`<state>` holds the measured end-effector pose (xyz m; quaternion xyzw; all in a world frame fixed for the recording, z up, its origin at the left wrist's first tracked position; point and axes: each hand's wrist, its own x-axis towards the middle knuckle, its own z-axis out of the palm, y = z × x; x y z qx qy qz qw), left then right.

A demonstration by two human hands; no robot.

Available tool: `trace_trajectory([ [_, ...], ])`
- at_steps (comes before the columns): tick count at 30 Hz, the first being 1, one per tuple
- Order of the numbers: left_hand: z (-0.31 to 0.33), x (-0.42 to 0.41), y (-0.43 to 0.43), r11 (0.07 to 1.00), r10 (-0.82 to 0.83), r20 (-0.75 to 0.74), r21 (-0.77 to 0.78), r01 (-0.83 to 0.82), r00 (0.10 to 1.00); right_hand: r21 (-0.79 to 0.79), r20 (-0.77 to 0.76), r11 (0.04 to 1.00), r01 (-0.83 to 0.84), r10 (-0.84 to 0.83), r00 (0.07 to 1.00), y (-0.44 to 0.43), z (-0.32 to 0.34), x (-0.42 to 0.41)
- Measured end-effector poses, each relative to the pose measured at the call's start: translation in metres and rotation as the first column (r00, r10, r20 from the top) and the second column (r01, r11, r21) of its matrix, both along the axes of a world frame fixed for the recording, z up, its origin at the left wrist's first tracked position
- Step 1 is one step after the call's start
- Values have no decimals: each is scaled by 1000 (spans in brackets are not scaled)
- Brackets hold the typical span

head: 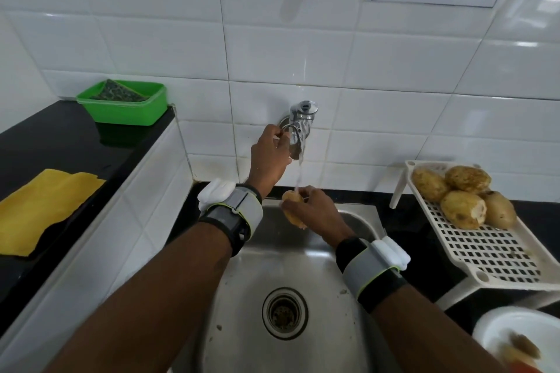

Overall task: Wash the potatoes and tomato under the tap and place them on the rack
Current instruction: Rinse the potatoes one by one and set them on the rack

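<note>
Left hand (269, 157) pinches tap (301, 121) lever, right hand (312, 212) grips wet potato (292, 206) under stream; one-handed hold could slip into sink (303, 266).

steel sink (303, 254), plastic rack (491, 254), glossy tiles (151, 48)

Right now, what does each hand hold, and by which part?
The right hand grips a potato around its lower half, under the water. The left hand holds the tap by its handle.

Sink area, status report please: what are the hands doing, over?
Left hand on tap handle, water running. Right hand holds potato under stream. Four potatoes on rack. Nothing blocking.
</note>
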<state>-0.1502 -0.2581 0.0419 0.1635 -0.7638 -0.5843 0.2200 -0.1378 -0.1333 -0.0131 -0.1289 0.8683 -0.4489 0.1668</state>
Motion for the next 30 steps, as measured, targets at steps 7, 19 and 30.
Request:
trace_trajectory([
  [7,-75,59,10,923,-251,353,368,113,901,-11,-136,1000,15,-16,991,5,-17,16],
  [19,-89,64,24,967,-250,264,107,230,931,163,-267,974,-155,195,944,4,-29,38],
  [30,-86,65,25,954,-257,160,200,223,953,226,-136,951,-212,246,960,3,-7,27],
])
